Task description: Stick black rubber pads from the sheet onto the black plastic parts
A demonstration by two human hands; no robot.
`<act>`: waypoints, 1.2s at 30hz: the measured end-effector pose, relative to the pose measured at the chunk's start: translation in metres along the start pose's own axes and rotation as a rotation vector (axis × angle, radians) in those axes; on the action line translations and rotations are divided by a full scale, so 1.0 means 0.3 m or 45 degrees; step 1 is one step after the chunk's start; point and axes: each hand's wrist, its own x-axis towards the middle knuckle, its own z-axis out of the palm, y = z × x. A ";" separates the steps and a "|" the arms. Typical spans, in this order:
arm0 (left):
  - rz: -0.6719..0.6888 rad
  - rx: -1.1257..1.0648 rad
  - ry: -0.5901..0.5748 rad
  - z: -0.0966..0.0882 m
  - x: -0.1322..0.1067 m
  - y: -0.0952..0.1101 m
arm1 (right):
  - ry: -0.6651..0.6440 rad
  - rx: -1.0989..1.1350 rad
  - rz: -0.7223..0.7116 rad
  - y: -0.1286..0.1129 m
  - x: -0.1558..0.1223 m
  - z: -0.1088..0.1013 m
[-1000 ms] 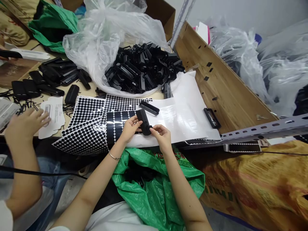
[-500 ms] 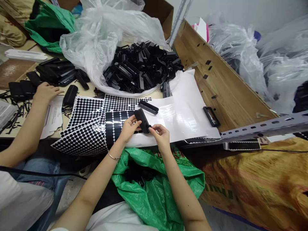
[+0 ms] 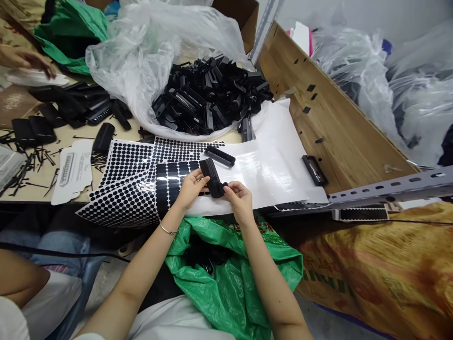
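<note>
Two bare hands meet at the near edge of a cluttered wooden worktable (image 3: 67, 134), both on one black ribbed plastic bar (image 3: 211, 174) held just above the sheets there. The left hand (image 3: 190, 187) curls around the bar's left side, thumb and fingers closed on it. The right hand (image 3: 241, 198) pinches the bar's near end between thumb and forefinger, its other fingers loosely bent; whether anything small sits under those fingertips cannot be told. Beneath the bar lies a sheet of black rectangular adhesive pads (image 3: 170, 184), with sheets of black round adhesive dots (image 3: 127, 179) to its left and glossy white backing paper (image 3: 272, 165) to its right, where a second black plastic bar (image 3: 220, 156) rests. Behind, a clear plastic bag (image 3: 141, 66) spills a heap of black plastic parts (image 3: 208, 97). A green woven sack (image 3: 230, 283) gapes in the person's lap. Far left, a co-worker's hand (image 3: 26, 59) reaches over other black pieces. Judging by the grip, the work goes best with the left hand holding the bar level while the right fingertips press squarely, without twisting.
</note>
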 end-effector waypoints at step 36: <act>-0.012 0.053 -0.008 0.008 -0.005 0.012 | 0.010 -0.173 -0.118 -0.001 -0.018 0.010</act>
